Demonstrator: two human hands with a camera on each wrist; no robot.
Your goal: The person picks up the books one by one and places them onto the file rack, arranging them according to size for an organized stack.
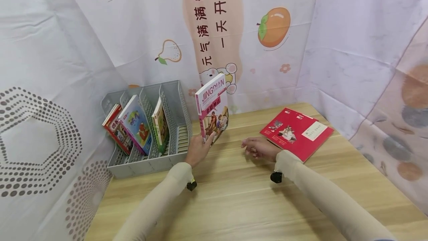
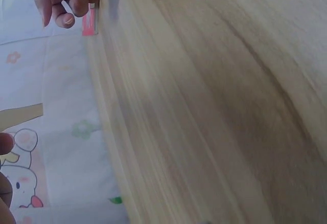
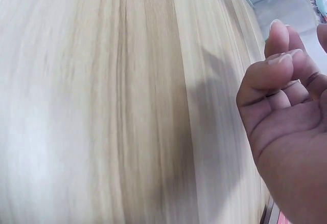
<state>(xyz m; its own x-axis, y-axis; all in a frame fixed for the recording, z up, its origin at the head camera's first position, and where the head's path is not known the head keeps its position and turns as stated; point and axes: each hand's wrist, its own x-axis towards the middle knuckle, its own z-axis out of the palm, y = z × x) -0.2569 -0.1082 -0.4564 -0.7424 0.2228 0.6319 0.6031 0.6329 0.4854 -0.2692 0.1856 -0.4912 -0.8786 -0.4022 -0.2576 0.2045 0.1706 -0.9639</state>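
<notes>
My left hand (image 1: 198, 151) grips the lower edge of a white and pink paperback book (image 1: 208, 101), its cover lettered JINGDIAN. The book stands upright in the air just right of a grey book rack (image 1: 147, 166). Only a few left fingers (image 2: 5, 144) show at the edge of the left wrist view. Above the table, my right hand (image 1: 260, 149) holds nothing, its fingers loosely curled, as the right wrist view also shows. Right beside it lie red books (image 1: 291, 142), overlapping flat on the table.
The rack holds a red book (image 1: 121, 133), a blue and purple book (image 1: 136, 124) and a green-edged book (image 1: 161, 127) in separate slots; its rightmost slot shows a bare slatted floor. Patterned cloth (image 1: 267, 73) hangs behind the wooden table (image 1: 230, 200) and at both sides.
</notes>
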